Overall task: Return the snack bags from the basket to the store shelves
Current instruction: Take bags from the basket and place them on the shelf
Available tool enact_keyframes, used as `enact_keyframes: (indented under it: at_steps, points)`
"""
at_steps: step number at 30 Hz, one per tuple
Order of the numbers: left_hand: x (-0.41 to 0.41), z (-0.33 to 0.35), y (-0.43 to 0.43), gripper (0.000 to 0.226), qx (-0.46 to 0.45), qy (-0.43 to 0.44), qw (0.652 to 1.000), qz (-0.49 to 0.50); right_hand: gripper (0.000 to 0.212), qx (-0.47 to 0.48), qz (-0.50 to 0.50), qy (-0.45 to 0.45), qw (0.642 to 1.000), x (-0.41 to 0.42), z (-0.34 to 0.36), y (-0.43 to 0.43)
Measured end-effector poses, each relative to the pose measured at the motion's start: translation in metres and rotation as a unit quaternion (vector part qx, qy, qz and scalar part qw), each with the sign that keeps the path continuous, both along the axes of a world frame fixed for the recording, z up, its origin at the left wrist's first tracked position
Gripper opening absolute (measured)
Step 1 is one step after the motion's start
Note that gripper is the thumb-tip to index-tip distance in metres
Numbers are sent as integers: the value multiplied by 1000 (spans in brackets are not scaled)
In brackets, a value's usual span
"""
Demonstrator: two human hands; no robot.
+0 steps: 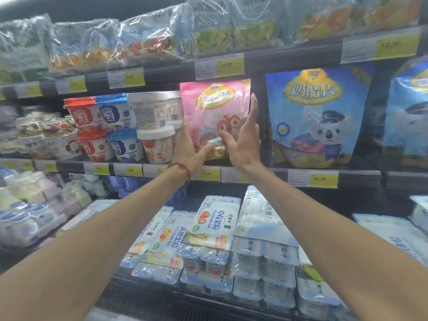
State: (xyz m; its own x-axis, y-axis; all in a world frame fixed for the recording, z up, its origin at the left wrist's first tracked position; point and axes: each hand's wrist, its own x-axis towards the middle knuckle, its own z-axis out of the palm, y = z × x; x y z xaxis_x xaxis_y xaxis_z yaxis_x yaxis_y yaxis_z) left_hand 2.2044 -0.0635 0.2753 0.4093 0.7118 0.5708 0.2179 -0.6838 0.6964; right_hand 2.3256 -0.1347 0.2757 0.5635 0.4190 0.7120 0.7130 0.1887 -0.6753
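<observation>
A pink snack bag (214, 112) with a cartoon squirrel stands upright on the middle shelf (254, 176) of the cooler. My left hand (188, 147) is at its lower left edge, fingers straight along the side and thumb under its bottom corner. My right hand (245, 135) is held flat against its right side, fingers pointing up and thumb touching the bag's front. Both hands look straight-fingered, pressing the bag rather than gripping it. No basket is in view.
White yogurt tubs (155, 126) are stacked just left of the pink bag. A blue bag (317, 114) with a koala stands to its right, past a dark gap. Fruit packs (150, 35) fill the top shelf, yogurt multipacks (231, 239) the bottom shelf.
</observation>
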Motion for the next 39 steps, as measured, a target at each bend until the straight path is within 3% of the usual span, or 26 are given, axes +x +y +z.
enact_keyframes:
  at_steps: [4, 7, 12, 16, 22, 30, 39]
  points:
    - [2, -11, 9, 100, 14, -18, 1000, 9, 137, -52, 111, 66, 990, 11, -2, -7]
    - [5, -14, 16, 102, 7, -4, 999, 32, 133, -107, 164, 117, 974, 18, 1, -10]
    - [17, -17, 20, 102, 8, 11, 997, 80, 103, -161, 75, 102, 979, 21, 2, 1]
    - [27, -22, 22, 99, 9, 77, 982, 170, 83, -178, 2, 72, 981, 22, 0, 14]
    - [37, -24, 26, 91, -14, 135, 960, 245, 80, -163, -31, 58, 984, 21, -1, 19]
    - [39, -24, 30, 81, -24, 157, 956, 246, 69, -158, -7, 109, 981, 24, -2, 3]
    - [30, -21, 23, 71, -28, 152, 962, 224, 92, -146, -31, 94, 984, 7, 0, -12]
